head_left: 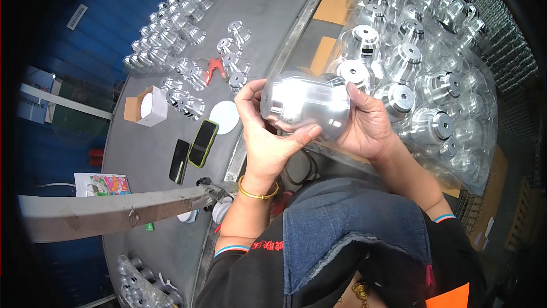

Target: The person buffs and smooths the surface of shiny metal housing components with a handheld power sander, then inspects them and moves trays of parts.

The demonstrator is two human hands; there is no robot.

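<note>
In front of me I hold a shiny metal housing (307, 102), shaped like a bell, tilted on its side. A small hole shows in its end face, which points left. My left hand (263, 137) is closed round that end, with the thumb along the lower side. My right hand (367, 123) grips the wider end from the right, its thumb on the upper edge. Close by on the right, similar metal housings (403, 98) sit in a clear plastic blister tray (481, 160). The inside of the held housing is hidden.
On the round grey table (165, 177) lie a red air blow gun (215, 70), a white disc (223, 117), a small white box (152, 107) and two phones (203, 144). Several groups of metal housings (165, 29) stand behind. A metal beam (114, 214) crosses at lower left.
</note>
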